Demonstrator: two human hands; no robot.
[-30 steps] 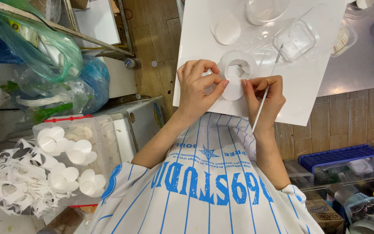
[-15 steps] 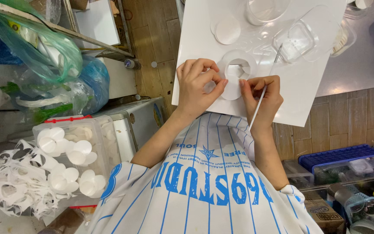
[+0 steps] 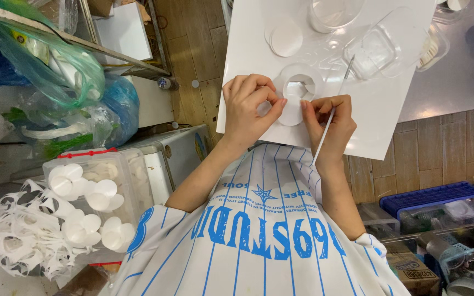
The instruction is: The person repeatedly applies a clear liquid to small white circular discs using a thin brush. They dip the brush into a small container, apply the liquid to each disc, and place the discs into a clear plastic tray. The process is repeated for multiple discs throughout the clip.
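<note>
Left hand: your left hand (image 3: 250, 107) is pinching the left edge of the white paper ring (image 3: 297, 93), thumb and forefinger closing on it.
Right hand: your right hand (image 3: 330, 120) is pinching the ring's right edge while also gripping a thin white stick (image 3: 333, 112).
Ring: it is lying over the white sheet (image 3: 379, 104), just below the loose paper disc (image 3: 286, 38).
Change: compared with a moment ago, the stick is leaning more upright and both hands are sitting closer together on the ring.
Meaning: you are probably shaping or folding the ring now, not picking it up.
Nearby: the clear plastic cup (image 3: 377, 49) is lying beside the stick's tip.
</note>
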